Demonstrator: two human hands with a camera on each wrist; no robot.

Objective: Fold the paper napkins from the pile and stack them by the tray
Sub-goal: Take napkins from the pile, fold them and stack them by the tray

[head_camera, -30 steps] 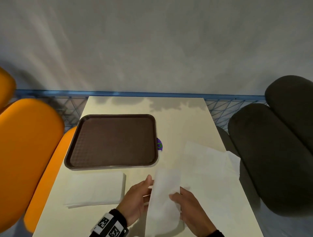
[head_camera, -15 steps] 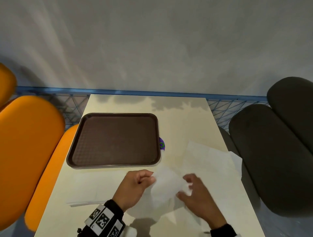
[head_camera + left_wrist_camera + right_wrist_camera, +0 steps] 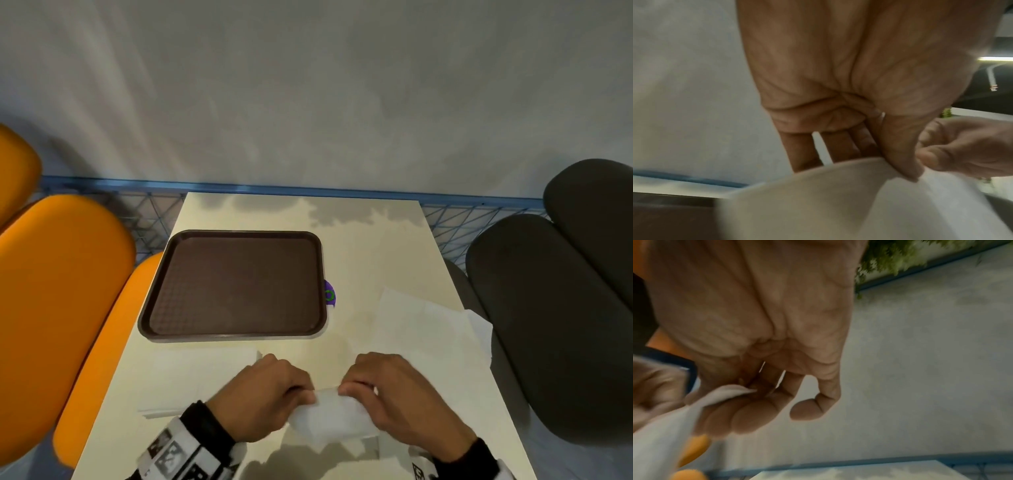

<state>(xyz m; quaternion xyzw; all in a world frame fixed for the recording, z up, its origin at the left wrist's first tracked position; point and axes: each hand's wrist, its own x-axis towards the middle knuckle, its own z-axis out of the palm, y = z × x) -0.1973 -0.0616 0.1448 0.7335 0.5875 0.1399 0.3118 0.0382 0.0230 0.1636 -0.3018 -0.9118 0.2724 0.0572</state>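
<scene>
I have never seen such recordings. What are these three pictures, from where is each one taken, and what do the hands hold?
There is no machine: a person works with bare hands and wears three cameras. The head view looks down at a table. The other two look along each wrist at the fingers. On the table lie a brown tray, a stack of folded napkins before it, and a pile of unfolded napkins to the right. The left hand and right hand both pinch one napkin, raised off the table.
</scene>
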